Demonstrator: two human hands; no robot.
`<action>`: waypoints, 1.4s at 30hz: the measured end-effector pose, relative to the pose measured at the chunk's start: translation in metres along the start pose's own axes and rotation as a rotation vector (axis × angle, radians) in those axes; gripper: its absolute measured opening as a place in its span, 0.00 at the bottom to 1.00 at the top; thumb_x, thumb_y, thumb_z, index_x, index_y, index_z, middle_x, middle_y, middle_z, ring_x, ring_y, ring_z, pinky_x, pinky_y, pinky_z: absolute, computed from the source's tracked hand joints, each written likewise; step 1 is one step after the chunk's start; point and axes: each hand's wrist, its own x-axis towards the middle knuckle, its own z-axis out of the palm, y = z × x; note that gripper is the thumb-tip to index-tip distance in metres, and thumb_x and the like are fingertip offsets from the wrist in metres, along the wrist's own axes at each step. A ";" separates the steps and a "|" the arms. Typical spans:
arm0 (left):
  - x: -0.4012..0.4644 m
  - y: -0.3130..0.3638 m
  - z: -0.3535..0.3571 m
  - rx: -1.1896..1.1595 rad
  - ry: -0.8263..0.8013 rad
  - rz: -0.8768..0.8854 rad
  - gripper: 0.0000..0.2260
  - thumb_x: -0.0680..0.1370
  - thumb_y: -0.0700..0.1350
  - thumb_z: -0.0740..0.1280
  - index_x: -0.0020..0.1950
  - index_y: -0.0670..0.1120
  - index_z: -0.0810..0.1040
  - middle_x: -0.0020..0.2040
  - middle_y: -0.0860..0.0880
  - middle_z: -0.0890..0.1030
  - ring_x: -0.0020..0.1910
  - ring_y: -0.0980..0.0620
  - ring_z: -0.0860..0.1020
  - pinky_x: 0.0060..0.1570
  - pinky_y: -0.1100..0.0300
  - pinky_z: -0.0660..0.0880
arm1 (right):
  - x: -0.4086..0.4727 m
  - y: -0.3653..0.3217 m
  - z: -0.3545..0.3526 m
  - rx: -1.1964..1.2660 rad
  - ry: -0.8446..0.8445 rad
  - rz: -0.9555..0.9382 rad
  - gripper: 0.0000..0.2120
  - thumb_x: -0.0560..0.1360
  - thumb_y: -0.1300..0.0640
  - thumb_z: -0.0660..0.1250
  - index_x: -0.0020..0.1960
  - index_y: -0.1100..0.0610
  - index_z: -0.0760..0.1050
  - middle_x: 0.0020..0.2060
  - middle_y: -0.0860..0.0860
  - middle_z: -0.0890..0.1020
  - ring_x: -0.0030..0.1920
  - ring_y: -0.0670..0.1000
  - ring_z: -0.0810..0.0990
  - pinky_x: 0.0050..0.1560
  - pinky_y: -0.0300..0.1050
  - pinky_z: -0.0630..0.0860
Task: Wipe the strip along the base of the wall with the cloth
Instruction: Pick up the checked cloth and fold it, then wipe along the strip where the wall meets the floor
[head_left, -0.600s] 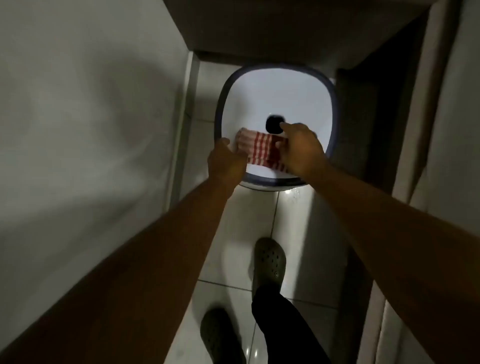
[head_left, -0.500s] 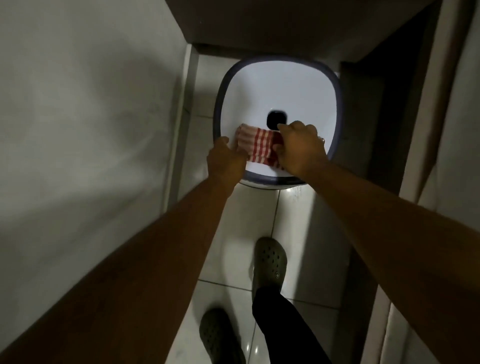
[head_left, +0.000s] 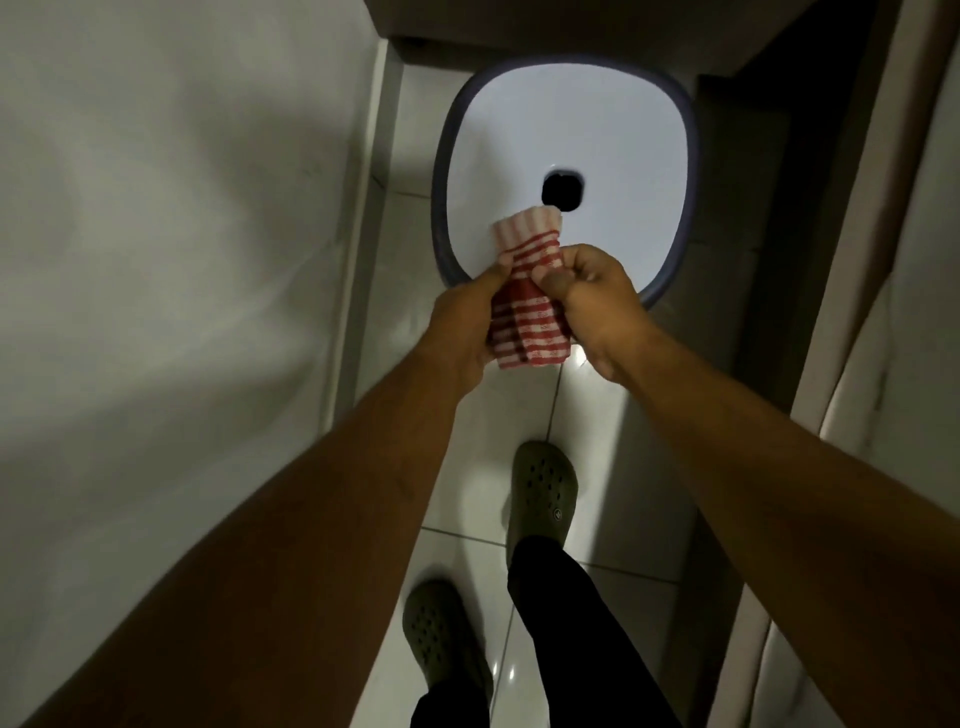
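Note:
A red-and-white checked cloth (head_left: 524, 306) is held in the air between both hands, just over the near edge of a white stool. My left hand (head_left: 467, 327) grips its left side. My right hand (head_left: 592, 301) pinches its right side with thumb and fingers. The pale strip along the base of the wall (head_left: 363, 234) runs up the left side of the floor, to the left of the hands and apart from the cloth.
A white stool (head_left: 613, 140) with a dark rim and a centre hole stands on the tiled floor ahead. The white wall (head_left: 171, 234) is on the left, a door frame (head_left: 852, 260) on the right. My two feet in dark clogs (head_left: 543, 488) stand below.
The cloth lay flat on the stool under both hands; now it is lifted off and pulled toward me, bunched between both hands.

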 end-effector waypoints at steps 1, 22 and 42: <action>-0.004 -0.002 -0.001 -0.011 -0.027 0.006 0.19 0.78 0.53 0.67 0.66 0.45 0.77 0.58 0.45 0.84 0.56 0.44 0.83 0.61 0.43 0.78 | -0.007 0.002 0.003 0.045 0.009 0.009 0.08 0.79 0.55 0.65 0.56 0.55 0.76 0.50 0.52 0.84 0.48 0.53 0.85 0.51 0.50 0.82; -0.191 -0.088 -0.121 0.540 0.082 0.485 0.13 0.78 0.44 0.69 0.62 0.49 0.78 0.54 0.53 0.84 0.51 0.55 0.82 0.51 0.62 0.78 | -0.211 0.071 0.124 0.362 0.123 0.042 0.13 0.76 0.49 0.69 0.56 0.54 0.81 0.46 0.51 0.87 0.45 0.51 0.87 0.45 0.48 0.84; -0.175 -0.242 -0.187 0.422 0.066 0.384 0.19 0.80 0.45 0.65 0.70 0.55 0.70 0.59 0.51 0.83 0.54 0.55 0.83 0.53 0.56 0.81 | -0.249 0.224 0.184 0.331 -0.052 -0.013 0.16 0.83 0.50 0.57 0.68 0.50 0.73 0.54 0.52 0.84 0.52 0.50 0.83 0.52 0.48 0.82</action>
